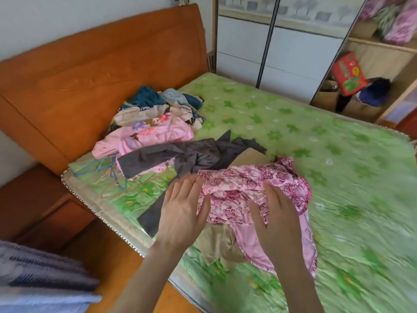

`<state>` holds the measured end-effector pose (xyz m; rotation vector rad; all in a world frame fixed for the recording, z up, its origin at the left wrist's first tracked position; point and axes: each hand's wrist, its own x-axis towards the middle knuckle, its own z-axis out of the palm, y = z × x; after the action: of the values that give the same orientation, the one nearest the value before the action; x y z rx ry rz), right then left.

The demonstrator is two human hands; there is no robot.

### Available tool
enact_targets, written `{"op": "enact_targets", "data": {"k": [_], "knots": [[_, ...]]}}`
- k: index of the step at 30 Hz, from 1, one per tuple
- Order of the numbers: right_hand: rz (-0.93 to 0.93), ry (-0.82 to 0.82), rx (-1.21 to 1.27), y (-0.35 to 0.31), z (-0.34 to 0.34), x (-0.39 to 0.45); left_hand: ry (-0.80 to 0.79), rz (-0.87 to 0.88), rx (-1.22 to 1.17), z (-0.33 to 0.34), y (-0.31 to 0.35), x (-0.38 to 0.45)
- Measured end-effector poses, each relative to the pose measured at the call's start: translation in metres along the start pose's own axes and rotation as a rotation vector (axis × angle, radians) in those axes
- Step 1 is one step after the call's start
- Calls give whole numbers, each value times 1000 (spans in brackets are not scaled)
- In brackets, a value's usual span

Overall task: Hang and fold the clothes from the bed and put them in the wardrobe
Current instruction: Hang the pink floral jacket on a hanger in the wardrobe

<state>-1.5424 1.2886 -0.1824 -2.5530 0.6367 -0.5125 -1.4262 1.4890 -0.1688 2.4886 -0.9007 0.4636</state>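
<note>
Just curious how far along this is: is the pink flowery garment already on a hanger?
No, the pink flowery garment lies crumpled on the bed under both hands, while the hangers lie apart.
</note>
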Motion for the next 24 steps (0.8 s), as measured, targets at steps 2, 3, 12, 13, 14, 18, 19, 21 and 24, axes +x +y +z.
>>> {"op": "enact_targets", "data": {"k": [2, 3, 12, 13, 14, 18, 19, 21, 24], "knots": [[22, 30, 6, 5, 5, 19, 0, 36, -12, 11, -4, 21], [43, 45, 12, 8, 7, 26, -3, 48, -18, 16, -5, 30], [281, 92, -19, 32, 33, 53, -75, 165, -167, 87, -8, 99], [298, 106, -34, 34, 35, 57, -95, 177, -186, 97, -9, 107], [310, 116, -56, 36, 38, 61, -108, 196, -208, 108, -9, 115], [407, 150, -99, 52, 48, 76, -158, 276, -287, 145, -5, 146], [431, 158, -108, 58, 52, 78, -167, 287, -301, 155, -3, 153], [474, 165, -130, 72, 59, 81, -188, 323, -334, 175, 0, 168], [548, 163, -144, 101, 75, 81, -224, 379, -376, 213, 5, 187]]}}
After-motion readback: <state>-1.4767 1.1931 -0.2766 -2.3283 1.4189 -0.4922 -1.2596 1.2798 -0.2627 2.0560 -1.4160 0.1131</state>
